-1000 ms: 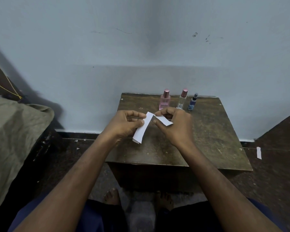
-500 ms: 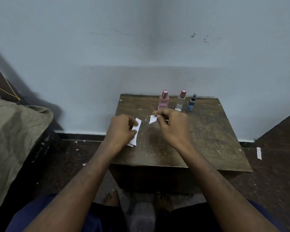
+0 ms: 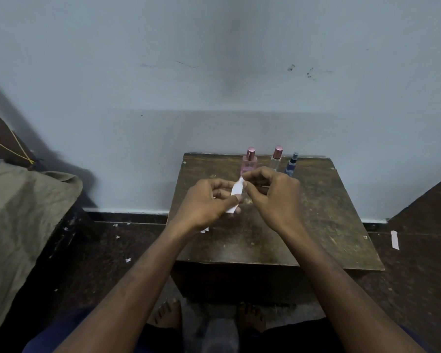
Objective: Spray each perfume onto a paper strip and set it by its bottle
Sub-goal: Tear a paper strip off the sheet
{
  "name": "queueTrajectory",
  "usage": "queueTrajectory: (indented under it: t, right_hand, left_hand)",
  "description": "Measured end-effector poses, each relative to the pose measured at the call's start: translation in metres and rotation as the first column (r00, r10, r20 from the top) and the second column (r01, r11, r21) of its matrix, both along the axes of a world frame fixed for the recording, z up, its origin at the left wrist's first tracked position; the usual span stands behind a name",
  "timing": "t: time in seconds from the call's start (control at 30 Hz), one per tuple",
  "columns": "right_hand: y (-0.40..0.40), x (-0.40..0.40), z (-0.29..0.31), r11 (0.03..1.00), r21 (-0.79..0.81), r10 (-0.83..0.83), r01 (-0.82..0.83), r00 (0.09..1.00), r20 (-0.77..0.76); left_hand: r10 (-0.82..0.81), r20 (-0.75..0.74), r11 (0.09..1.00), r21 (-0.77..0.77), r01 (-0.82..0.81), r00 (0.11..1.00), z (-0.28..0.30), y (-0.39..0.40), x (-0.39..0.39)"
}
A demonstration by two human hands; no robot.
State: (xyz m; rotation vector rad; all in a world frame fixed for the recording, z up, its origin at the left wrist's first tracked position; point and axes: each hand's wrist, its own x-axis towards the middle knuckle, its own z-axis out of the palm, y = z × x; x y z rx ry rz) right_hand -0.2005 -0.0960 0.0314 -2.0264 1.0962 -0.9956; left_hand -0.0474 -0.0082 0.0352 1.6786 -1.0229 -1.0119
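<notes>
Three perfume bottles stand at the far edge of a small wooden table [image 3: 316,225]: a pink bottle [image 3: 249,163], a clear bottle with a pink cap [image 3: 276,159] and a small blue bottle [image 3: 290,166]. My left hand [image 3: 209,202] and my right hand [image 3: 273,194] meet above the table's middle, both pinching a white paper strip [image 3: 236,191]. The strip's lower end shows under my left thumb. Another white paper bit [image 3: 204,230] peeks out beneath my left wrist on the table.
The table stands against a pale blue wall. A cloth-covered object [image 3: 23,225] fills the left side. A paper strip [image 3: 394,240] lies on the dark floor to the right, with small paper scraps [image 3: 127,260] on the floor at left. My bare feet [image 3: 168,314] are under the table's front edge.
The hands pulled apart half a second ago, each with a piece of paper, and have now come back together on one strip held upright between them.
</notes>
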Motion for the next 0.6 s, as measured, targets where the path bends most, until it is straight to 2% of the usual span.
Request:
queueTrajectory:
  t: [0.3, 0.47, 0.6]
  right_hand:
    - [-0.021, -0.013, -0.001, 0.975, 0.197, -0.136, 0.107, 0.980, 0.145]
    - [-0.033, -0.023, -0.011, 0.946, 0.287, -0.186, 0.150, 0.977, 0.104]
    - [-0.036, -0.023, -0.015, 0.946, 0.293, -0.167, 0.143, 0.984, 0.061]
  left_hand:
    - [0.004, -0.072, 1.000, -0.022, -0.005, 0.997, 0.004, -0.005, -0.021]
    - [-0.027, -0.051, 0.999, 0.038, 0.029, 0.998, -0.004, -0.009, -0.027]
    - [-0.095, -0.006, 0.987, 0.126, 0.095, 0.995, -0.009, -0.008, -0.026]
